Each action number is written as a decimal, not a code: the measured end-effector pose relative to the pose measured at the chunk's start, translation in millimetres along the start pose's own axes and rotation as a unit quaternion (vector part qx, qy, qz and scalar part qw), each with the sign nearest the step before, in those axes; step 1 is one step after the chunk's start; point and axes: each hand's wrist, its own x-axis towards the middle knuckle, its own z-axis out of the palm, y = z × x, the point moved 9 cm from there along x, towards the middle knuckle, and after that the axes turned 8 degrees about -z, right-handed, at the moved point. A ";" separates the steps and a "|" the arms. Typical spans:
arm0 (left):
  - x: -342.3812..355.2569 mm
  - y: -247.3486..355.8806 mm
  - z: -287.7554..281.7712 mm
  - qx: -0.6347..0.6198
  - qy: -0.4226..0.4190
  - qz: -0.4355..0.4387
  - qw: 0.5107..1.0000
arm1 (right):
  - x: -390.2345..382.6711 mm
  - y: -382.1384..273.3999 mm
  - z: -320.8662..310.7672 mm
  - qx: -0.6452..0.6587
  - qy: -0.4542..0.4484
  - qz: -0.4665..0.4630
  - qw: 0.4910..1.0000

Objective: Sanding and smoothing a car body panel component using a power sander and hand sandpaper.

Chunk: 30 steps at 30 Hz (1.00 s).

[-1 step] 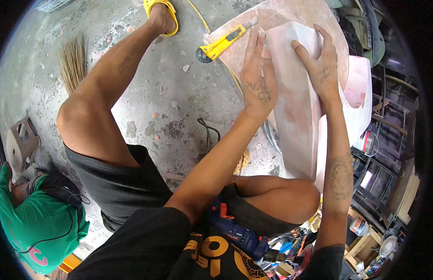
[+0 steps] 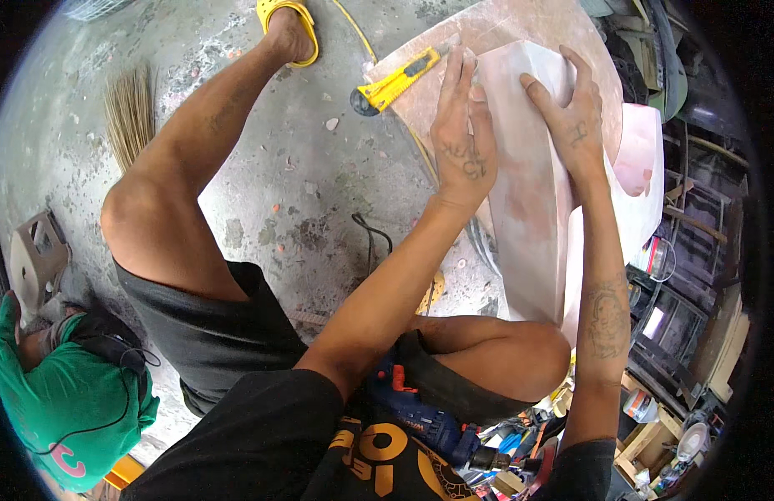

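A long, pale, angular moulded piece (image 2: pixel 529 242) with pinkish patches stands before me, over a larger dusty pink panel (image 2: pixel 495 21). My left hand (image 2: pixel 462 142) lies along its upper left edge, fingers stretched out; their undersides are hidden. My right hand (image 2: pixel 575 125) is wrapped round the upper right part, thumb on the top face and fingers over the far edge. A yellow utility knife (image 2: pixel 395 82) lies on the panel, its tip beside my left fingertips.
Straw broom (image 2: pixel 128 108) at left; grey plastic stool (image 2: pixel 32 259) and green garment (image 2: pixel 70 401) at lower left. A yellow cord and dark cable (image 2: pixel 362 221) cross the concrete floor. A blue power drill (image 2: pixel 424 426) lies by my lap; cluttered racks and containers (image 2: pixel 642 405) fill the right.
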 end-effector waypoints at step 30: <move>18.4 -6.0 36.6 -0.025 0.001 0.021 0.999 | 6.2 6.5 14.2 -0.011 -0.005 0.003 1.000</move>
